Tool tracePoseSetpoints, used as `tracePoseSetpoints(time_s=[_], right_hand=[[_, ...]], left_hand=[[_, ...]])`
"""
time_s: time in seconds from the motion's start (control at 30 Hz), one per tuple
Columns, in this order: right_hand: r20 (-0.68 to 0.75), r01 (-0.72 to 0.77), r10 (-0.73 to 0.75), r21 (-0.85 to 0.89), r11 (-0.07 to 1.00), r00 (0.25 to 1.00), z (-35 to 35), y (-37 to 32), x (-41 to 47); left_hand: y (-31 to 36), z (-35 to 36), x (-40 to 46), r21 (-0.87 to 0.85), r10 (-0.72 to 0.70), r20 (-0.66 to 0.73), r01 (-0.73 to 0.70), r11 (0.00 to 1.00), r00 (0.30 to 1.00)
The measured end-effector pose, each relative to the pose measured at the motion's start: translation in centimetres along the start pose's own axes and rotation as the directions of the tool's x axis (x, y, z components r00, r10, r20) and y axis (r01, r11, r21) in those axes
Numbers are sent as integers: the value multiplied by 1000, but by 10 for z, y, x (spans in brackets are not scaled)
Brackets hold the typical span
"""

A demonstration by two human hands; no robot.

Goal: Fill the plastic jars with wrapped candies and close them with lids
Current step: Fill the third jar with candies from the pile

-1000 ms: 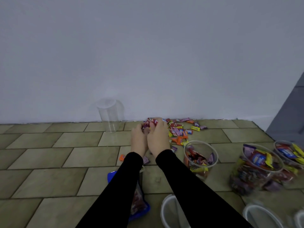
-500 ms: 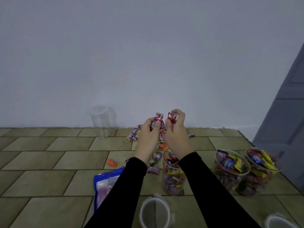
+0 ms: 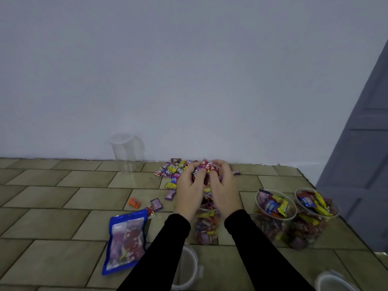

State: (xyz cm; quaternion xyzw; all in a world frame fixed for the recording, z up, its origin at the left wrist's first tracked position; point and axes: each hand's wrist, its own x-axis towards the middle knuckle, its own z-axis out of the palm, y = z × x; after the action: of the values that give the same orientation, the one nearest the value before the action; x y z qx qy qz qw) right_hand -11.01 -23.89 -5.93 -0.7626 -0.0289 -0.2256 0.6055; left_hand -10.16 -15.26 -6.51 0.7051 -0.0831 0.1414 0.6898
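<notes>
Spanning olive floor tiles (image 3: 52,225) beneath pale wall (image 3: 189,70).

At the frame's centre, the left hand (image 3: 190,191) and the right hand (image 3: 223,191), both in black sleeves, grip a bunch of red and purple wrapped candies (image 3: 204,171) above a clear plastic jar partly filled with sweets (image 3: 206,225). Loose candies (image 3: 172,170) lie scattered on the tan tiled floor (image 3: 52,206) behind. Two full clear jars (image 3: 273,215) stand at right, a blue candy bag (image 3: 127,240) lies lower left, and an empty clear jar (image 3: 126,153) stands by the wall.
</notes>
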Motion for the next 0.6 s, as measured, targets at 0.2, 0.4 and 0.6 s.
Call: tracePoseSetpoints(time_s=[0.2, 0.4, 0.6], right_hand=[[-15, -55, 56, 77, 996, 998, -2, 11, -3], [-54, -39, 50, 193, 980, 997, 1, 18, -2], [-121, -36, 73, 283, 958, 990, 2, 23, 0]], left_hand=[[-4, 7, -8, 124, 139, -91, -127, 984, 986], [-5, 11, -9, 147, 198, -80, -185, 972, 977], [-8, 9, -9, 149, 219, -59, -208, 967, 974]])
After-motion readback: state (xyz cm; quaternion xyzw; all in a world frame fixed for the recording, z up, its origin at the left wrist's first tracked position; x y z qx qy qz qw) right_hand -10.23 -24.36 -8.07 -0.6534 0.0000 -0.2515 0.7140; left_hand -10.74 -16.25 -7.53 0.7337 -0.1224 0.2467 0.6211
